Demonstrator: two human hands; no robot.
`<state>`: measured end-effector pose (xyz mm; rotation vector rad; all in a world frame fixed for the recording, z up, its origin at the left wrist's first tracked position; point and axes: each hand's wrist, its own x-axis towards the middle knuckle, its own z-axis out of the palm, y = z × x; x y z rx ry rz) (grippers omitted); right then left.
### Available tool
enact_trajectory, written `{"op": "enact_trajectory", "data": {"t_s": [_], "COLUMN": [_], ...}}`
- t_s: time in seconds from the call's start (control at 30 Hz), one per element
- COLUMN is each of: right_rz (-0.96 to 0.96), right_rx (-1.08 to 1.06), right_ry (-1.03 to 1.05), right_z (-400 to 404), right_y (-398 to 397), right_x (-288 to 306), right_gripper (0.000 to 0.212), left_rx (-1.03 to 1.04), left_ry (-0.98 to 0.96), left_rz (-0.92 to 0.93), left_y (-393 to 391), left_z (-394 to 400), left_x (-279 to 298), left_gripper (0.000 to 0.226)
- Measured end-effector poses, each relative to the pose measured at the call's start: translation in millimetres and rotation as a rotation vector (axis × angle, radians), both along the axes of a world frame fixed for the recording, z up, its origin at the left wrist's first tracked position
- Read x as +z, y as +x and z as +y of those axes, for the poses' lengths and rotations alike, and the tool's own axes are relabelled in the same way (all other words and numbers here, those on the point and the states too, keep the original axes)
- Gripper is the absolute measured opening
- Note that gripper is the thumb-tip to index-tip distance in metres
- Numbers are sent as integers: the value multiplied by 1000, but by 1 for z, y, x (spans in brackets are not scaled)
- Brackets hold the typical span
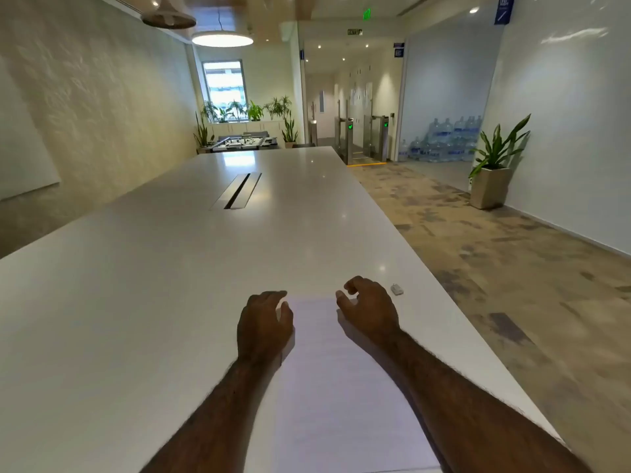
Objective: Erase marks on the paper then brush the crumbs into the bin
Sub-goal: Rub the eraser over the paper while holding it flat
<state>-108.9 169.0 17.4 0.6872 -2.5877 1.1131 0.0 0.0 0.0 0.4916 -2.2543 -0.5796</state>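
A white sheet of paper [334, 377] lies on the long white table [153, 285] in front of me, between my forearms. My left hand [264, 324] rests on the paper's far left corner, fingers curled loosely, holding nothing. My right hand [370, 310] hovers over the paper's far right corner with its fingers bent and apart, empty. A small white eraser [396, 289] sits on the table just to the right of my right hand, not touched. Any marks on the paper are too faint to make out. No bin is in view.
A cable slot [239, 191] runs along the table's middle, further away. The table's right edge drops to patterned carpet [495, 250]. A potted plant [491, 172] stands by the right wall, with stacked water bottles [444, 138] behind it.
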Motion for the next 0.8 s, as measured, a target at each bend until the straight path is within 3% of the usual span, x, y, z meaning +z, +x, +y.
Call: {"op": "enact_trajectory", "data": {"t_s": [0.13,0.27,0.37,0.5,0.63,0.8], "right_rz": [-58,-30,22,103,172,190], "right_rx": [6,15,13,33,42,42], "right_ry": [52,61,85,140,180,182], "right_z": [4,5,6,6,6,6], "right_y": [1,3,4,8,9,8], "right_x": [-6,-12,-15,-16,-17,-17], "right_gripper": [21,20,21,21,23,24], "left_rx": [25,-11,-63,-111,-129,-192], "left_ry": [192,265,242,180,6,-35], "left_rz": [-28,-166,-312,-397,-746,-878], "left_y": [1,-5,-11,-23,-47,-73], "left_z": [0,-9,-12,-17,-31,-40], "left_x": [-3,-7,-3,15,38,48], "left_gripper": [25,47,73,82,90,70]}}
